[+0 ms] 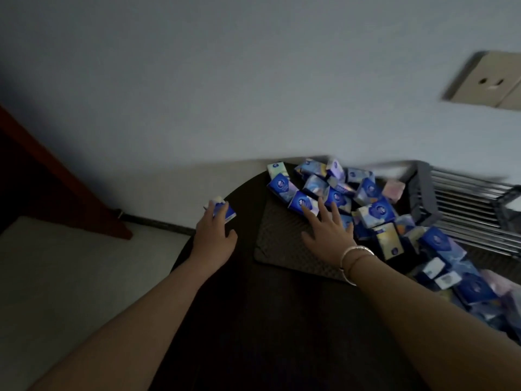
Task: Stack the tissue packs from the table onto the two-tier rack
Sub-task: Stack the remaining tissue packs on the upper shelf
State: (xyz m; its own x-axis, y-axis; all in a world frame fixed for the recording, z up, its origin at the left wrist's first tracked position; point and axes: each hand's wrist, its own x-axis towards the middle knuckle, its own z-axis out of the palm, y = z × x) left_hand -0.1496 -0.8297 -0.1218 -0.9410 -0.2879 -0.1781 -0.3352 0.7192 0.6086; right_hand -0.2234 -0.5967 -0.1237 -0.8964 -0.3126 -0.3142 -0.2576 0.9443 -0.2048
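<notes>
- My left hand [215, 235] grips one pack [221, 210] at the table's [225, 320] left edge, fingers curled round it, and part of the pack juts out over the floor.
- My right hand [328, 231] is spread flat, fingers straight, holding nothing; its fingertips touch the near edge of the pile [352, 198] of packs, above a dark mat [277, 244].
- The pile runs across the far right of the table, packs lying at all angles, some leaning on each other.
- The rack [468, 204] stands just beside the pile on the right, blurred; I can't tell whether any pack is on it yet.
- Risk: the pack in my left hand is well apart from the rack, so I judge a loose hold there could drop it off the edge.
- Risk: a sideways nudge from the flat right hand could shift the leaning packs and send some sliding off the table's far rim.
- Risk: the frame is dim and smeared, so I could misjudge the rack's bars when I place a pack.
- Writing: the packs show a round blue-and-white emblem, but nothing I can read.
</notes>
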